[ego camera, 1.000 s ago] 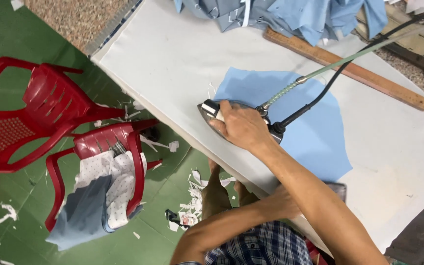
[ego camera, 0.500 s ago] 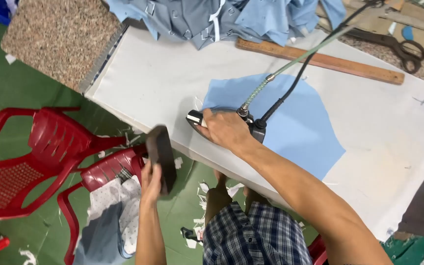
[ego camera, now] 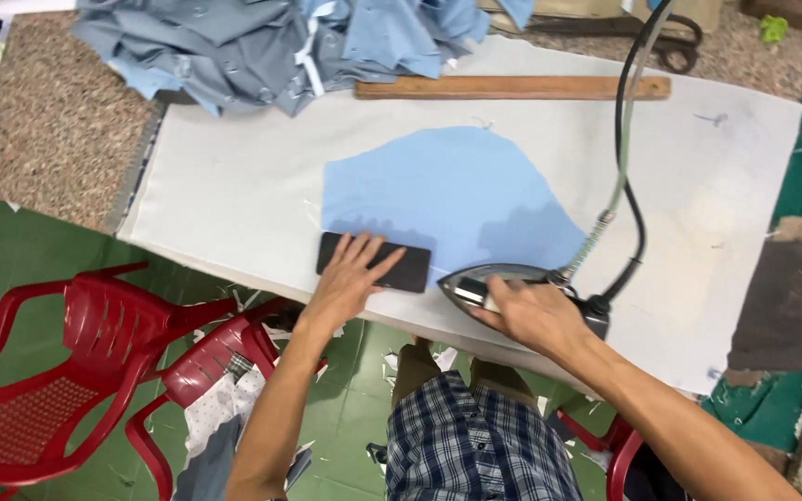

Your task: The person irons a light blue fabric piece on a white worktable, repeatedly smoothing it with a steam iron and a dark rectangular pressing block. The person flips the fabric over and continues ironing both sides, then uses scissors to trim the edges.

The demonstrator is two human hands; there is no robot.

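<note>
A light blue cut piece of fabric lies flat on the white padded table. My left hand presses flat on a dark rectangular block at the fabric's near left edge. My right hand grips the handle of a steam iron that rests at the fabric's near right edge. A black cable and a green braided hose run up from the iron's rear.
A heap of blue and grey cut pieces lies at the table's far left. A wooden ruler lies beyond the fabric, with scissors behind it. Red plastic chairs stand at the left on the green floor, one holding cloth.
My left hand brought the dark block up from beside the chair and laid it on the fabric's near edge. The iron slid right along the near edge, and my view shifted.
</note>
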